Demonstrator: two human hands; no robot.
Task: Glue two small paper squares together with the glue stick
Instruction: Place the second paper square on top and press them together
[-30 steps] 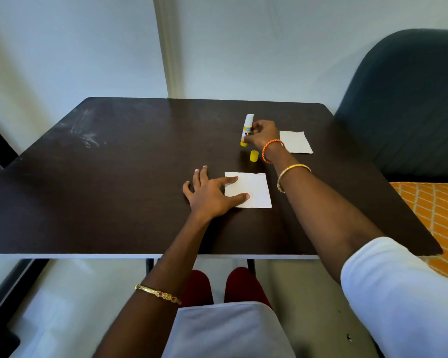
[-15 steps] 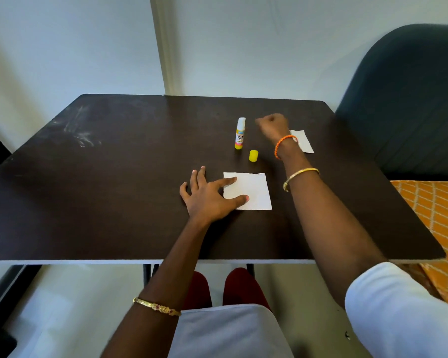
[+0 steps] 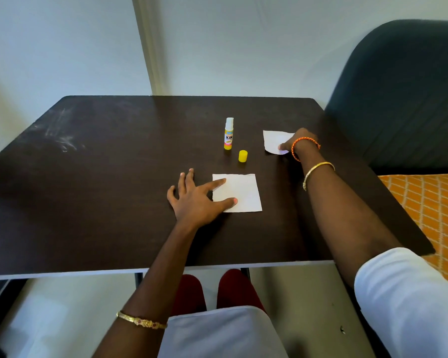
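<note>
One white paper square [image 3: 242, 192] lies flat near the table's middle, and my left hand [image 3: 195, 198] rests spread on the table with thumb and forefinger pressing its left edge. The uncapped glue stick [image 3: 228, 134] stands upright behind it, with its yellow cap [image 3: 243, 156] standing just to the right. A second paper square [image 3: 274, 140] lies at the far right. My right hand [image 3: 296, 140] is on that square, thumb on top near its lower right corner; the paper's near edge looks slightly curled. The hand hides part of the sheet.
The dark brown table [image 3: 101, 189] has a pale front edge and faint smudges at the far left. A dark upholstered chair [image 3: 404, 99] stands at the right, with an orange patterned fabric [image 3: 429, 215] below it. A pale wall rises behind the table.
My right hand let go of the glue stick, left it standing upright, and moved right onto the far paper square. My left hand stayed on the near square.
</note>
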